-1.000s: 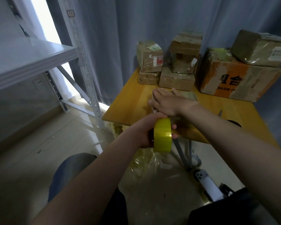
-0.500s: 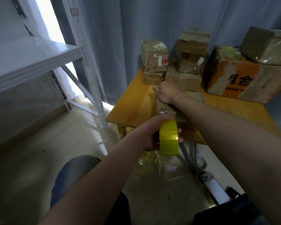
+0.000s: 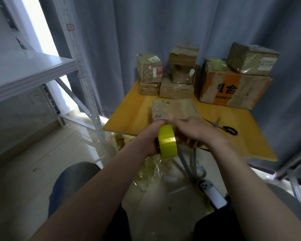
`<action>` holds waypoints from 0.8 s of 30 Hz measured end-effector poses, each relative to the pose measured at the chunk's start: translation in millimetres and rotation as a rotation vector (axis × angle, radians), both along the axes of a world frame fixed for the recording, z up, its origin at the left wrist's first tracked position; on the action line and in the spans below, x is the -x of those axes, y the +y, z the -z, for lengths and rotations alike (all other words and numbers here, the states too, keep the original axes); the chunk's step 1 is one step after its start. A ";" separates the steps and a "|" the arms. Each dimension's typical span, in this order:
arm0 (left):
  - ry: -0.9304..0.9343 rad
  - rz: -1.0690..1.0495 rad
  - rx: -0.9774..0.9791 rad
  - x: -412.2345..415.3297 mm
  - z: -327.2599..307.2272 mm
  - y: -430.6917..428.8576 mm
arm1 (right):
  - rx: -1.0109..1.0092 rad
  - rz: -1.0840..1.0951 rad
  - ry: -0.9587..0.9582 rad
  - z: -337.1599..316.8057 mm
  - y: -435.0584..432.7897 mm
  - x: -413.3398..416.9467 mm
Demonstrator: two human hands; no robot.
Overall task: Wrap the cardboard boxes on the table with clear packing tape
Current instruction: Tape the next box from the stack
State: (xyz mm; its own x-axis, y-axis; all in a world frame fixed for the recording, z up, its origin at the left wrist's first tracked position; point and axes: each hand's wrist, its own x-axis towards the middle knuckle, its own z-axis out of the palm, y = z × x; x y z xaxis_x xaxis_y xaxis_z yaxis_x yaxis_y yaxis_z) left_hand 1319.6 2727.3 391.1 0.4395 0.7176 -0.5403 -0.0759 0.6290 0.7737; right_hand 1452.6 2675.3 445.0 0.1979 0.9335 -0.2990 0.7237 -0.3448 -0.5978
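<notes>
A flat cardboard box (image 3: 174, 108), glossy with clear tape, lies on the yellow table (image 3: 129, 115) near its front edge. My left hand (image 3: 149, 141) grips a yellow roll of packing tape (image 3: 167, 142), held upright just in front of the box's near end. My right hand (image 3: 196, 132) is motion-blurred and lies over the near end of the box, right beside the roll, fingers spread toward it. The box's front edge is hidden under both hands.
Black-handled scissors (image 3: 223, 128) lie right of the flat box. Several taped boxes (image 3: 176, 79) and a large orange-printed box (image 3: 233, 89) stand along the back by the curtain. A metal shelf (image 3: 30, 72) is at left. Crumpled tape scraps (image 3: 151, 169) and a phone (image 3: 212, 193) lie below.
My right hand slid back from the far end of the flat box to its near end beside the roll. The left hand kept the roll in about the same place.
</notes>
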 end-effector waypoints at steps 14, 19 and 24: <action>0.797 0.107 -0.739 42.6 -24.4 -27.1 | -0.243 0.261 0.774 34.2 -43.4 6.7; 1.155 0.273 -1.675 57.4 9.9 7.9 | -0.268 0.230 0.832 44.8 -44.1 8.1; 1.254 0.339 -1.723 39.8 58.0 23.5 | -0.350 0.197 0.713 56.9 -47.1 6.8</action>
State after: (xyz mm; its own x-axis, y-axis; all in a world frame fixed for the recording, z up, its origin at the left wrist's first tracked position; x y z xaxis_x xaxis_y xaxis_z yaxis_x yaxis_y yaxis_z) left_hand 1279.8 2750.8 333.2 0.6469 0.6745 0.3557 0.7263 -0.6871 -0.0180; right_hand 1445.8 2628.2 388.1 0.2401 0.9642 -0.1128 0.0743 -0.1341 -0.9882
